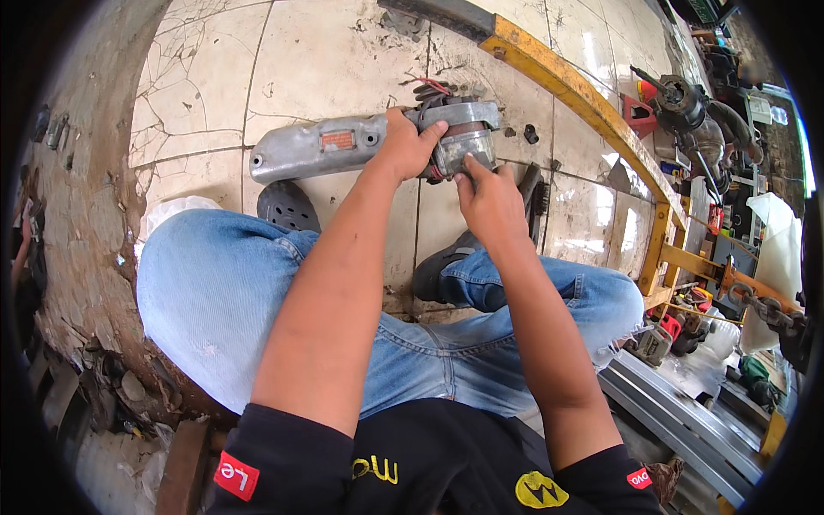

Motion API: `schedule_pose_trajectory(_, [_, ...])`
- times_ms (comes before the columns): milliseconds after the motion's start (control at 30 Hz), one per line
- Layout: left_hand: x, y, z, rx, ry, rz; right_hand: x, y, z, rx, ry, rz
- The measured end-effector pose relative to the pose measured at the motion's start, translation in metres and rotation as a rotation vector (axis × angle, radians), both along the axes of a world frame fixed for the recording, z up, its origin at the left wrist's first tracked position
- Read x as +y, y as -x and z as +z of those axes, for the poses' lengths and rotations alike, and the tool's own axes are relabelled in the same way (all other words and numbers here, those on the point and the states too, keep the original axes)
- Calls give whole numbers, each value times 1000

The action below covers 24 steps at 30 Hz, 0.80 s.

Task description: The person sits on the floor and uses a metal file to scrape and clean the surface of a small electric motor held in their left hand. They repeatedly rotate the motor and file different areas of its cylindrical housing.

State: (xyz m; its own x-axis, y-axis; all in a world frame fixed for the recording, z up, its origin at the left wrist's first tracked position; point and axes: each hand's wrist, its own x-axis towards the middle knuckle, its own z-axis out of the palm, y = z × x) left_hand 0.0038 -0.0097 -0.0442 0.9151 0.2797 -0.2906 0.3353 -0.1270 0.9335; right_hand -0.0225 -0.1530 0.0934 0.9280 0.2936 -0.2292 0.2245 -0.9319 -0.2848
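Observation:
A round grey metal part that looks like an alternator (464, 148), with a brownish band between its silver shells and red wires at the far side, rests over the tiled floor. Around its left side my left hand (407, 148) is closed, the thumb lying on top. My right hand (493, 202) has its fingers curled against the near right side, the index fingertip and thumb on the casing. What lies beneath those fingers is hidden. A long grey metal cover (311, 148) with bolt holes and an orange label extends left from behind my left hand.
A yellow metal frame (571, 86) arches over the floor on the right. A wire brush (541, 206) lies beside my right shoe (432, 273). Tools and a machine assembly (689, 112) crowd the far right, with a hanging chain (766, 312). Tiles (335, 60) are cracked and dirty.

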Motion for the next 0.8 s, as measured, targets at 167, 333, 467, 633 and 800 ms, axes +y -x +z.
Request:
schedule_pose_trajectory(167, [2, 1, 44, 166, 231, -33, 3, -19, -10, -29, 15, -1])
schedule_pose_trajectory(333, [1, -1, 25, 109, 206, -8, 2, -7, 2, -15, 10, -34])
schedule_pose_trajectory(467, [2, -1, 42, 196, 278, -23, 2, -22, -5, -20, 36, -6])
schedule_pose_trajectory(633, [1, 1, 33, 127, 190, -9, -1, -10, -1, -73, -1, -36])
schedule_pose_trajectory(800, [1, 4, 34, 132, 196, -24, -3, -19, -7, -16, 24, 2])
